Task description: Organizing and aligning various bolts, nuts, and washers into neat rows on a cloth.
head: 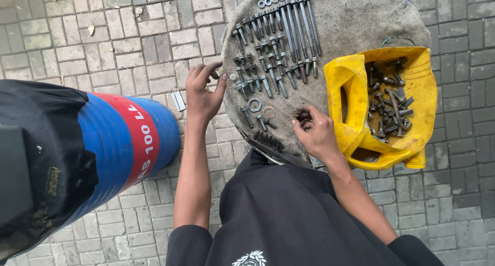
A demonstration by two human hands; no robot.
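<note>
left hand [202, 92] open at cloth [356, 23] edge, right hand [315, 130] pinching small bolts [301, 115], yellow container [350, 75] beside

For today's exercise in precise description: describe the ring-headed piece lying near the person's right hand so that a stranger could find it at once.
Start at the round grey cloth spread on the paving. Below the rows of bolts, left of the right hand, lies the eye bolt. Unlike the straight hex-headed bolts around it, its head is an open metal ring.
</note>
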